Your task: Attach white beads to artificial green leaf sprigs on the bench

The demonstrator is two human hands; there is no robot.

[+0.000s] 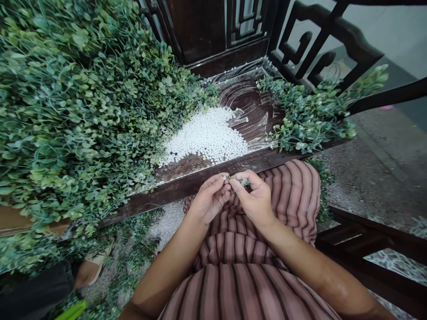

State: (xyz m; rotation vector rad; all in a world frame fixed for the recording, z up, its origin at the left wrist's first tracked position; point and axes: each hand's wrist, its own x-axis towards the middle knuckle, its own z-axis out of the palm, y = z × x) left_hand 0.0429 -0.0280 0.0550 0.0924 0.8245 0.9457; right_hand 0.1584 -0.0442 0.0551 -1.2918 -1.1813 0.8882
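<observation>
My left hand and my right hand meet over my lap, just in front of the bench edge. Between the right thumb and fingers is a small sprig of artificial leaves, its tip pointing toward the left hand. The left thumb and forefinger pinch a tiny white bead at the sprig's end; the fingers partly hide it. Beyond both hands, a heap of white beads lies spread on the dark wooden bench.
A large mass of artificial greenery covers the bench's left side. A smaller pile of sprigs lies at the right by the carved armrest. More greenery is on the floor, beside another person's foot. A dark wooden stool stands at right.
</observation>
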